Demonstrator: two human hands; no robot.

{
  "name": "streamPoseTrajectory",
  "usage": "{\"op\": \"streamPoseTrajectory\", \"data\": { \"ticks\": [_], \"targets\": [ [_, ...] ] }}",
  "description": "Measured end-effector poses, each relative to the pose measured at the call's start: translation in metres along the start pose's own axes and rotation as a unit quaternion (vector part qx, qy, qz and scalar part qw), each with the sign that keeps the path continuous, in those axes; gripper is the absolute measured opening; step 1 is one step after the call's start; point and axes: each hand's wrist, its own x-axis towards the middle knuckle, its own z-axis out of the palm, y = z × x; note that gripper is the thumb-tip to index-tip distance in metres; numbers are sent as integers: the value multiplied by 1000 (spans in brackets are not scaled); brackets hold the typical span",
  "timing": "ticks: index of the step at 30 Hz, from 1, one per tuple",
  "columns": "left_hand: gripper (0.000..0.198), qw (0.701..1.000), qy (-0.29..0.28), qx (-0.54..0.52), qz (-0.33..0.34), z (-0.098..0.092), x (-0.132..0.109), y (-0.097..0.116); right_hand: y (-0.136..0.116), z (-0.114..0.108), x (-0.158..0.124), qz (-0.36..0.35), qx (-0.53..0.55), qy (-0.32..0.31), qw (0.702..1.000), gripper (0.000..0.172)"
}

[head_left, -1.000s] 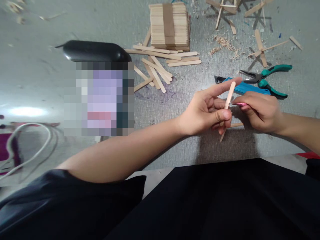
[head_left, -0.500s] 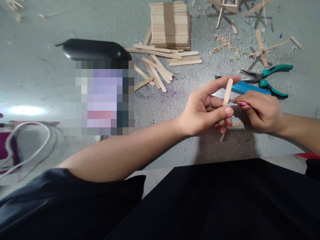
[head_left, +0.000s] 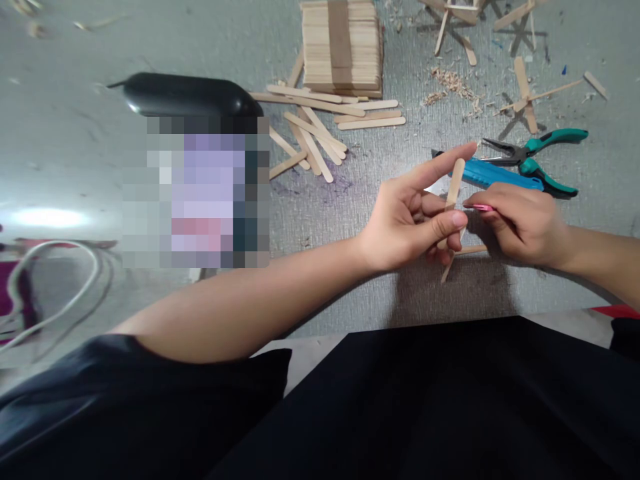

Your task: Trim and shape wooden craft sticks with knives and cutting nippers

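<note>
Pale wood: I have a flat wooden stick (head_left: 455, 183) in the left hand (head_left: 415, 223), raised over the grey table (head_left: 310, 227). Change over the last second: the stick has tipped a little more upright, and the left forefinger has lifted off its top end and now extends past it. The right hand (head_left: 525, 220) has barely moved. I take this as a small regrip, with the upper part of the stick left freer.

Orientation: long axis runs mainly away from the wearer, rounded end far and leaning slightly right; near end goes down behind the thumb towards the lap.

Left hand: thumb and curled fingers pinch the stick, forefinger stretched out. Right hand: thumb and forefinger pinch a pink item (head_left: 483, 208), its tip just beside the stick; contact I cannot confirm. Beyond the right hand lie a blue cutter (head_left: 500, 175) and green-handled pliers (head_left: 524, 151).
</note>
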Motion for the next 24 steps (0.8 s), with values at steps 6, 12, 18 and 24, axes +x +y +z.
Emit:
{"op": "streamPoseTrajectory", "data": {
  "ticks": [6, 12, 18, 24],
  "targets": [
    [94, 1000, 15, 5, -21, 4, -1, 1, 0, 1, -1, -10, -10, 5, 1000, 23],
    [88, 999, 28, 5, -33, 6, 1, -1, -4, 2, -3, 37, -23, 2, 999, 25],
    [87, 998, 27, 0, -48, 5, 4, 0, -3, 3, -3, 51, -50, -4, 997, 27],
    [100, 998, 15, -22, -49, 0, 6, 3, -3, 2, 0, 37, -41, 19, 998, 27]
  ]
}}
